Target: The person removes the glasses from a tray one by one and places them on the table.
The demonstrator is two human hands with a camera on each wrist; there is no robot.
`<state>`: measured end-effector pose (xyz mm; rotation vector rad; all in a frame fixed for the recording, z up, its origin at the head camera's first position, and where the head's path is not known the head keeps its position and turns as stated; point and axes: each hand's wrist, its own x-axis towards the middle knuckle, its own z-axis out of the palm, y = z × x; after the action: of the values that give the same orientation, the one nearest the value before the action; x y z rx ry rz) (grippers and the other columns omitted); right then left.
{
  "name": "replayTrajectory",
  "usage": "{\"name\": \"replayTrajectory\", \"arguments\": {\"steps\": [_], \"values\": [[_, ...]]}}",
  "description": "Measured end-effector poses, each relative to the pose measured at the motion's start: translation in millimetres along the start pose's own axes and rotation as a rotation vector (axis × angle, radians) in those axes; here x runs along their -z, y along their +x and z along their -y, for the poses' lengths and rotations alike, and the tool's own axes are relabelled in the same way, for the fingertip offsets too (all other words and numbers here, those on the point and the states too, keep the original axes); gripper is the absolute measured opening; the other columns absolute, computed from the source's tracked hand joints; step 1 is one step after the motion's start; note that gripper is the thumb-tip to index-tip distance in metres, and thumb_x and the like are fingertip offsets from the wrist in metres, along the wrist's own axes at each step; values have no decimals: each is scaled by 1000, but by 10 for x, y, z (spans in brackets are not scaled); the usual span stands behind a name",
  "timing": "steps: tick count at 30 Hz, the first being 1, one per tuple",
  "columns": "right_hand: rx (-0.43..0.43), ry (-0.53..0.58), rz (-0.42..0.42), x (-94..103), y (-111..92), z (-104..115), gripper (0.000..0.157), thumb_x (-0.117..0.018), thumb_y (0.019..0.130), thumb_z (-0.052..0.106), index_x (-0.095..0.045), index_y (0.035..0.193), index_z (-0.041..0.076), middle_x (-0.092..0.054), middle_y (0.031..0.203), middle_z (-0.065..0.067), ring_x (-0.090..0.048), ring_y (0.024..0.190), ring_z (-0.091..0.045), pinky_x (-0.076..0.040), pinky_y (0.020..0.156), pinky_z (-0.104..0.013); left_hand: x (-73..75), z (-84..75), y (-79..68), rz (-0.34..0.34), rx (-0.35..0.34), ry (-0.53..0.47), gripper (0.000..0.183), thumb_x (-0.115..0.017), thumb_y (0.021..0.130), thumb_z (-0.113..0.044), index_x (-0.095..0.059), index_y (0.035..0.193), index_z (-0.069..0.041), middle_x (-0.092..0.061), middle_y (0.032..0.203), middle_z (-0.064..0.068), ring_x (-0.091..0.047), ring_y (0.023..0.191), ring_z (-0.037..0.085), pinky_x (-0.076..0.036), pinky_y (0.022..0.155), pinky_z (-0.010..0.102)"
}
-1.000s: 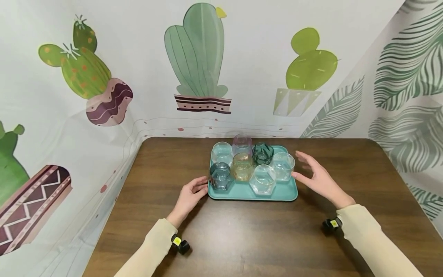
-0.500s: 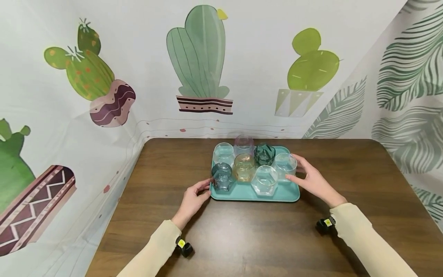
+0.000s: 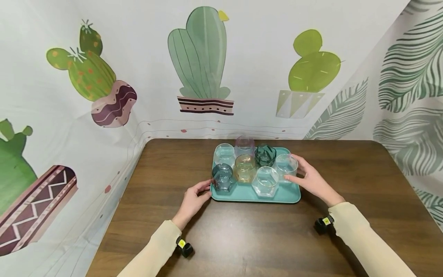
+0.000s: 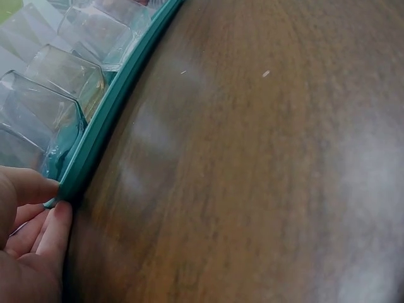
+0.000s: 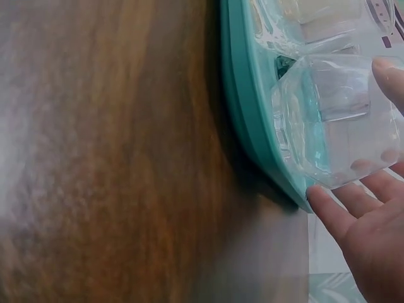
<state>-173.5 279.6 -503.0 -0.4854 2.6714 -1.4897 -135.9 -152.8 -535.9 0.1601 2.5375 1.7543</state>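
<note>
Seven glasses stand on one teal tray between a person's two hands. The right hand is clamped on a clear glass at the tray's right end, thumb in front, fingers behind. Left of that grip are a hexagonal-based glass, a dark green glass, an amber glass, a pinkish glass, a pale glass and a blue-gray glass, closely grouped. The back edge of the table runs just beyond; brown wood stretches toward the person and out past both hands. The left hand pinches the tray's near-left corner, forearm angled inward.
</note>
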Motion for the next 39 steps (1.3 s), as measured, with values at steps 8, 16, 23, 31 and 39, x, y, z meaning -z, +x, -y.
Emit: {"name": "replayTrajectory", "arguments": {"steps": [8, 16, 23, 31, 39], "values": [[43, 52, -66, -39, -10, -17, 69, -79, 92, 8, -44, 152, 2, -52, 147, -24, -56, 128, -41, -41, 95, -3, 0, -8, 5, -2, -7, -11, 40, -74, 91, 2, -70, 131, 0, -74, 123, 16, -71, 113, 32, -55, 100, 49], [60, 83, -114, 49, -30, 1, 70, -80, 91, 5, -45, 152, 4, -56, 144, -25, -59, 122, -10, -44, 96, -5, -23, -6, 6, -20, -16, -35, 40, -74, 89, 6, -70, 129, 3, -73, 124, 18, -71, 112, 35, -54, 101, 56], [55, 109, -154, 248, -3, -15, 70, -79, 90, 0, -43, 150, -2, -56, 138, -30, -62, 117, -5, -49, 93, -8, -27, 13, 24, -23, -11, -22, 41, -74, 89, 8, -70, 130, 2, -73, 124, 17, -71, 112, 34, -54, 101, 55], [33, 68, -179, 478, 45, -73, 72, -79, 91, 1, -40, 151, -1, -56, 136, -23, -61, 112, 3, -51, 89, -8, -19, 17, 21, -13, -24, -34, 41, -74, 89, 7, -69, 130, 4, -73, 125, 18, -71, 112, 35, -52, 103, 55], [-47, 38, -236, 671, 144, -229, 74, -77, 93, 4, -35, 153, -5, -53, 137, -27, -55, 109, 11, -49, 84, -3, -1, 41, 8, 4, -21, 22, 40, -73, 92, 1, -69, 132, 2, -73, 126, 16, -71, 113, 31, -55, 102, 47]]}}
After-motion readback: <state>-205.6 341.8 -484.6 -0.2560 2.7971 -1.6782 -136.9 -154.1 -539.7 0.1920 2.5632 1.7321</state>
